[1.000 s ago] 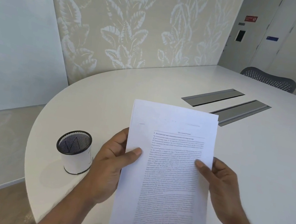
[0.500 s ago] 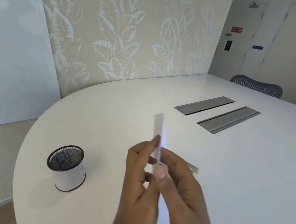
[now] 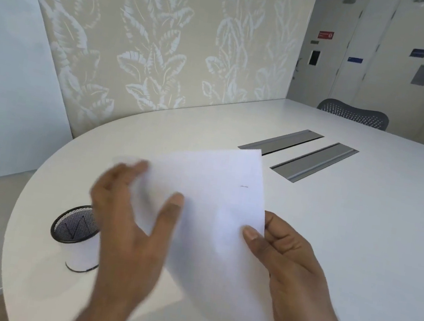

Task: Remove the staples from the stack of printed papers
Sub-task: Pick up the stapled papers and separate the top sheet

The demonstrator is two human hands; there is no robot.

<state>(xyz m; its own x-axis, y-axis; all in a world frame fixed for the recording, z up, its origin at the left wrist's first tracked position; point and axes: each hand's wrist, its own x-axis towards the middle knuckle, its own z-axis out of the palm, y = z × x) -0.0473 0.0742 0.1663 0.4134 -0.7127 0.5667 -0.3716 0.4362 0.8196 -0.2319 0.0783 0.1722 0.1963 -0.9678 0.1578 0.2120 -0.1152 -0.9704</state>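
I hold the stack of printed papers in the air above the white table, its blank back side toward me. A small dark staple mark shows near the far right corner. My right hand pinches the right edge between thumb and fingers. My left hand is blurred and grips the left side, thumb on the front and fingertips curled over the far left edge.
A black mesh cup with white lower wall stands on the table left of my left hand. Two grey cable hatches lie in the table's middle. A mesh chair back stands at the far edge, near doors.
The stack was held printed side up, then turned edge-on between both hands, and now shows its blank back. My view shifted slightly left.
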